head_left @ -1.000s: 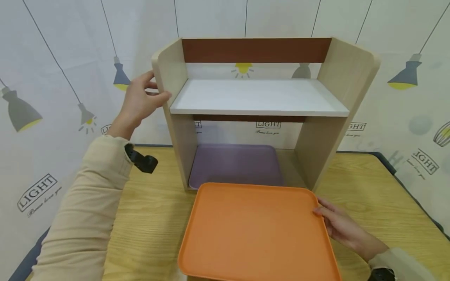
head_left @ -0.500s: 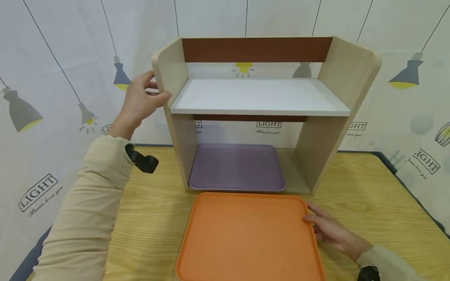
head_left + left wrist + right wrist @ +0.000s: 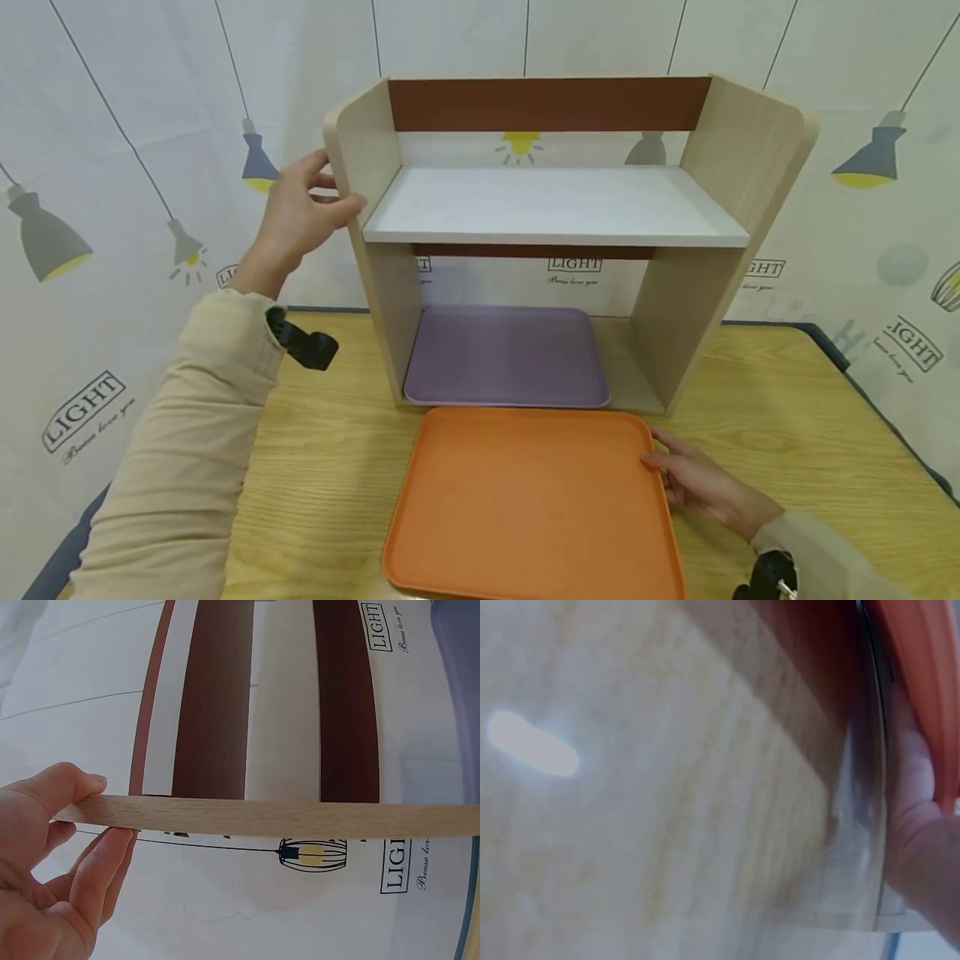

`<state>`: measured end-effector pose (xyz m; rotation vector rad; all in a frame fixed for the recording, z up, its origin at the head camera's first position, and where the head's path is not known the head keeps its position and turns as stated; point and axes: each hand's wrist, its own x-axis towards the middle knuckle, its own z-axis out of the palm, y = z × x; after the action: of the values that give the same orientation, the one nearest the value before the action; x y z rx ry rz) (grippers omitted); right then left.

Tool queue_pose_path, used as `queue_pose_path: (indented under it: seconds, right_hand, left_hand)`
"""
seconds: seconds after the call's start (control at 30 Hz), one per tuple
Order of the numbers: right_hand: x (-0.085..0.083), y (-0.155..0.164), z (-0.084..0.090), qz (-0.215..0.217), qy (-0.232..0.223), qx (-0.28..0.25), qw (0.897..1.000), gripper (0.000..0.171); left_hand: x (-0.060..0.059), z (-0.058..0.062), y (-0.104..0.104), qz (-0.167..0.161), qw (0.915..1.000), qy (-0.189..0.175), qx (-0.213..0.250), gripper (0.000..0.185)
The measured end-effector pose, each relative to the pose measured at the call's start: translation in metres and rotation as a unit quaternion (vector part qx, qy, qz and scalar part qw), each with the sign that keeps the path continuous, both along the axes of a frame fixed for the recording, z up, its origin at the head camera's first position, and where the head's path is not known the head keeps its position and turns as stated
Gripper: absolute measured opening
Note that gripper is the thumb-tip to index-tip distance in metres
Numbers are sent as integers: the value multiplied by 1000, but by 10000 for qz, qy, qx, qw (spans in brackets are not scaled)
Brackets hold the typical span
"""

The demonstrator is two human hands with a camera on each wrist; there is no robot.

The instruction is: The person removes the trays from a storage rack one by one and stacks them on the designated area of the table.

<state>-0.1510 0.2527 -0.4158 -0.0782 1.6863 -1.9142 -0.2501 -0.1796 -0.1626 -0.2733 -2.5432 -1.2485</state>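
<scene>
My left hand (image 3: 303,204) grips the left side panel of a small wooden shelf (image 3: 555,239), thumb on the inner face and fingers outside. The left wrist view shows the same hand (image 3: 71,847) pinching the panel's edge (image 3: 300,815). My right hand (image 3: 708,479) holds an orange tray (image 3: 532,500) by its right rim, thumb on top and fingers beneath. This tray lies in front of the shelf, its far edge close to the shelf's base. In the right wrist view the tray's orange rim (image 3: 930,682) rests against the fingers. A purple tray (image 3: 510,358) lies flat in the lower compartment, toward its left.
The shelf stands at the back of a wood-grain table (image 3: 322,467) with a dark edge (image 3: 825,350). A lamp-patterned cloth (image 3: 150,83) hangs behind it. Each wrist wears a black camera, such as the left one (image 3: 307,343).
The orange tray has moved toward me and slightly left with my right hand, uncovering the purple tray's front edge. My left hand keeps its grip on the shelf panel.
</scene>
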Motion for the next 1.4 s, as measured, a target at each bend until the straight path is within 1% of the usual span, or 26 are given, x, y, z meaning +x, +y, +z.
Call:
queue_pose_path:
  seconds: [0.1, 0.2, 0.33, 0.47, 0.6, 0.7, 0.77, 0.93, 1.03, 1.1, 1.17, 1.27, 1.3, 1.33, 1.4]
  right_hand:
    - [-3, -2, 2, -47, 120, 334, 9994, 74]
    - [-5, -5, 1, -143, 291, 923, 9952, 72]
    - [-7, -8, 2, -175, 568, 1573, 9858, 67]
    - [-9, -8, 4, -124, 1016, 1973, 9750, 58]
    - [-12, -8, 3, -129, 1488, 2418, 9588, 49]
    - [-15, -9, 2, -176, 1774, 2770, 9442, 43]
    - [-18, -10, 0, -233, 1941, 3041, 9324, 40]
    - [-23, -14, -1, -299, 2257, 3360, 9139, 35]
    - [-25, -15, -2, -313, 2342, 3418, 9096, 33]
    - [-26, -16, -2, -319, 2430, 3510, 9037, 32]
    - [-27, -17, -2, -352, 2420, 3540, 9027, 32]
    - [-29, -17, -2, -362, 2369, 3525, 9046, 33]
    - [-30, -18, -3, -351, 2354, 3500, 9060, 33]
    - [-30, -18, -3, -359, 2286, 3453, 9095, 33]
    - [-30, -18, -3, -334, 2251, 3425, 9116, 33]
  left_hand:
    - [0, 1, 0, 21, 10000, -22, 15, 59]
    - [0, 1, 0, 26, 10000, -33, 24, 59]
    - [0, 0, -1, 5, 10000, -22, 36, 59]
    - [-1, -1, -2, 8, 10000, -12, 27, 59]
    - [-1, -1, -2, 1, 10000, 0, 22, 59]
    - [-1, -1, -1, -9, 10000, -5, 33, 60]
    - [-1, -1, -1, -11, 10000, 0, 38, 59]
    - [0, -1, -1, -44, 10000, 2, 59, 59]
    - [-1, -2, 0, -60, 10000, -11, 67, 59]
    - [-1, -1, 0, -68, 10000, -12, 67, 59]
    - [-1, -1, -1, -73, 9999, -6, 70, 59]
    - [-2, -1, -1, -62, 10000, 7, 69, 60]
    - [-2, -1, -2, -58, 10000, 11, 68, 60]
    - [-3, -1, -2, -52, 10000, 12, 67, 60]
    - [-3, -2, -2, -49, 10000, 7, 70, 60]
